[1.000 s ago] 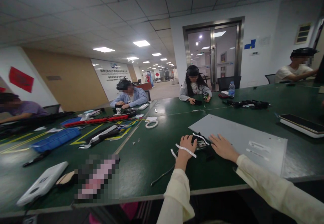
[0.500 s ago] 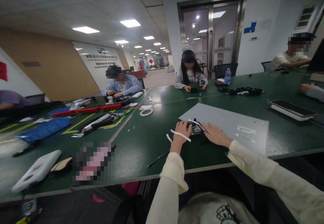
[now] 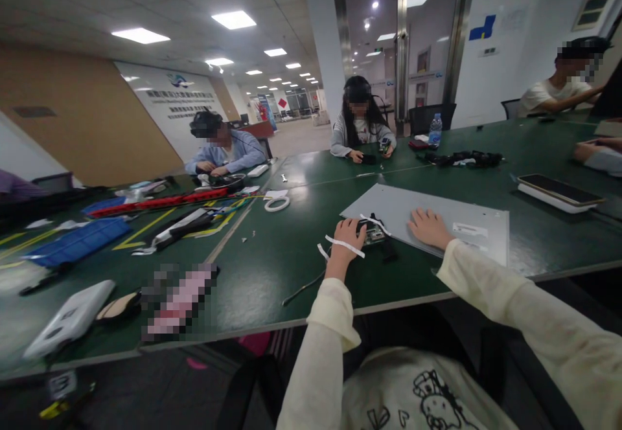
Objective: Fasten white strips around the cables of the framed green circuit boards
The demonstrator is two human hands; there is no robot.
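My left hand rests on the green table, its fingers curled against a small black device with a circuit board. A white strip lies across the back of that hand. My right hand lies flat with fingers spread on a grey metal panel, just right of the device and apart from it. Both arms wear cream sleeves. A thin dark cable trails from the device toward the table's front edge.
A white tape roll, a blue tray, a red bar and a white device lie to the left. A tablet on a white base sits right. Several people work at the far side; a water bottle stands there.
My right hand has left the small device and moved right onto the grey panel, fingers spread. My view has tilted down, showing more of my lap. The left hand stays at the device.
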